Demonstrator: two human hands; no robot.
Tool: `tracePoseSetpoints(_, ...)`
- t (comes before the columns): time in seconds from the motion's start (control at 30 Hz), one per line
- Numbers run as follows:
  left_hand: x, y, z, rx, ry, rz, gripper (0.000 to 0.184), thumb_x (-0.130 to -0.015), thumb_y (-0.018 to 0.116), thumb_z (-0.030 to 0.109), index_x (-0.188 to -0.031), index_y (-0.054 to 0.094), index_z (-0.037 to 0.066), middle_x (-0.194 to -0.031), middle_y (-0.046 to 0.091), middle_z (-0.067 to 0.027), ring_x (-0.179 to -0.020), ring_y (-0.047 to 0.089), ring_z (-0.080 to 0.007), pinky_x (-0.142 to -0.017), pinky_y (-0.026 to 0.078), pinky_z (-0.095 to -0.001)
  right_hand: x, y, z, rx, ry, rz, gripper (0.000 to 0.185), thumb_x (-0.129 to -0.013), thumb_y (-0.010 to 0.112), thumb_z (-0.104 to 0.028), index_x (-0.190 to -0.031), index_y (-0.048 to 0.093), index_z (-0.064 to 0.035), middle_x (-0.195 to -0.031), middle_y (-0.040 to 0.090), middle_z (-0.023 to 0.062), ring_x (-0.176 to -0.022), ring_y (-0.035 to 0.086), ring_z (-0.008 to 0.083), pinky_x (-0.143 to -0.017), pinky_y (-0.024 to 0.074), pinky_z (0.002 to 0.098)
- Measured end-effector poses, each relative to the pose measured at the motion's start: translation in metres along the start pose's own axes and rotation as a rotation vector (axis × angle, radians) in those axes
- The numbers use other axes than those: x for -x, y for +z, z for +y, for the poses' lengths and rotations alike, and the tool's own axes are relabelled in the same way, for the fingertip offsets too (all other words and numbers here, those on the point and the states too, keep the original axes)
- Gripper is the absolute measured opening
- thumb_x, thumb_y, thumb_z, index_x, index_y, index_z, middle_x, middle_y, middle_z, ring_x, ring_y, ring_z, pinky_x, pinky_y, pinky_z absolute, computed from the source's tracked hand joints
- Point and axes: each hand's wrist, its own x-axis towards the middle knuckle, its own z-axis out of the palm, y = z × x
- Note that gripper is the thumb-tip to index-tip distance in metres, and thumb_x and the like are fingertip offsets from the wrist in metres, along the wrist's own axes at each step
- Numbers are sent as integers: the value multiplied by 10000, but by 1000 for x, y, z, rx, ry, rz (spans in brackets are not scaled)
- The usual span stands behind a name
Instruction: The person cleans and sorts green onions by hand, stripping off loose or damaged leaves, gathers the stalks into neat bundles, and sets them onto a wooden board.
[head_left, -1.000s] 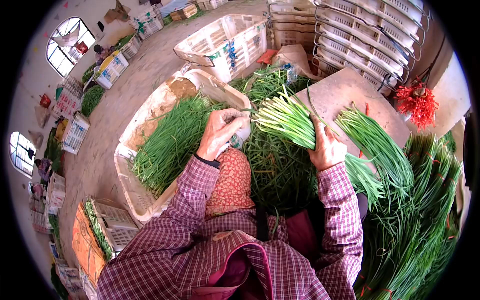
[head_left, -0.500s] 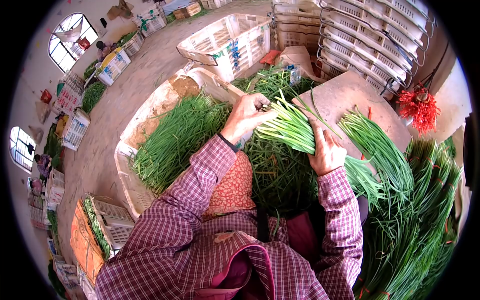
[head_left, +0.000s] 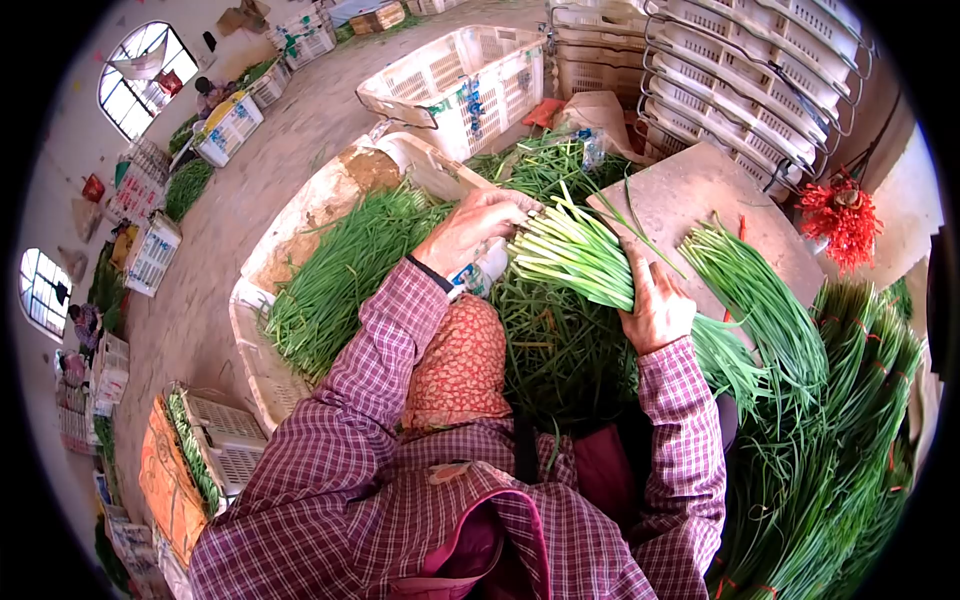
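A bunch of garlic chives (head_left: 575, 255), pale stem ends up and to the left, lies in my right hand (head_left: 657, 300), whose fingers and thumb wrap round its green part. At the pale ends is my left hand (head_left: 475, 232), fingers curled together; what they pinch, if anything, is too small to make out. Under the bunch, a dark heap of loose green leaves (head_left: 555, 350) fills the space before my lap. To the right, another bunch of garlic chives (head_left: 755, 295) rests across a flat board (head_left: 690, 195).
At left stands a crate (head_left: 250, 315) holding loose chives (head_left: 350, 280). Behind are a white crate (head_left: 510, 95) and tall stacked crates (head_left: 740, 90). Red ties (head_left: 840, 220) hang at right, above tied chive bundles (head_left: 830, 450). People sit by crates far left.
My left hand has drawn back slightly left from the stem ends, its fingers curling more. My right hand keeps the bunch almost in place.
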Motion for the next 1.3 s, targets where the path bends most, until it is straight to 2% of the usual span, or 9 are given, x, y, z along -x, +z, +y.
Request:
tracePoseSetpoints(0.17,-11,15,-15,-568,301,82,204,-761,687,103,-912,588,7,-821,578,0,-760,541,-73,-662,443,-234,0,3,0,29,-33,-4,851,-590,733,-116,-1362,400,-247,-861,556,75,-790,619,270,-702,526,374)
tracePoseSetpoints(0.5,-24,-20,-54,-459,233,114,115,-774,567,14,-864,619,-36,-751,604,-1,-675,539,-53,-589,436,-226,0,0,-8,48,-80,-133,866,-586,750,-137,-1366,397,-266,-814,531,60,-706,618,248,-602,525,367)
tracePoseSetpoints(0.57,-21,-25,-50,-535,203,307,112,-797,552,37,-858,626,-21,-755,617,-25,-663,563,-74,-590,450,-223,3,0,-6,62,-91,-130,859,-589,757,-149,-1362,403,-269,-803,532,58,-706,621,250,-604,527,369)
tracePoseSetpoints(0.63,-5,-37,-41,-14,105,304,184,-858,525,129,-941,613,-9,-789,626,-79,-650,608,-147,-600,493,-240,6,-2,0,62,-22,-112,846,-595,758,-154,-1356,409,-273,-788,532,58,-704,624,254,-607,530,374)
tracePoseSetpoints(0.77,15,-3,-12,-128,48,105,448,-826,651,327,-1114,540,2,-1009,598,-79,-937,575,-156,-827,470,-286,5,3,3,36,-33,-86,846,-589,767,-153,-1348,416,-282,-783,538,60,-691,625,254,-602,530,373)
tracePoseSetpoints(1.0,-4,4,-43,-139,101,31,164,-785,655,81,-906,586,-5,-776,572,-2,-678,546,-67,-609,455,-208,5,0,-3,1,-61,-111,854,-575,780,-161,-1338,417,-279,-765,546,56,-684,627,253,-595,523,378)
tracePoseSetpoints(1.17,3,-18,-55,-121,77,136,125,-819,522,78,-848,615,0,-751,614,-20,-687,584,-84,-644,467,-209,2,-4,-14,-103,-57,-265,799,-594,774,-167,-1310,433,-268,-809,593,68,-722,644,275,-631,528,396)
tracePoseSetpoints(1.23,-3,-44,-68,214,34,239,127,-832,516,80,-841,614,0,-759,633,-55,-707,611,-121,-655,495,-234,0,-8,-16,-135,-55,-279,774,-601,766,-160,-1297,443,-263,-880,636,84,-760,654,287,-669,533,405)
tracePoseSetpoints(1.3,-8,-80,-96,399,60,220,248,-894,497,163,-1018,601,-26,-902,661,-135,-835,648,-199,-777,535,-330,-4,-19,-18,-217,-17,-201,763,-602,763,-144,-1290,453,-259,-948,656,108,-803,658,297,-716,536,407)
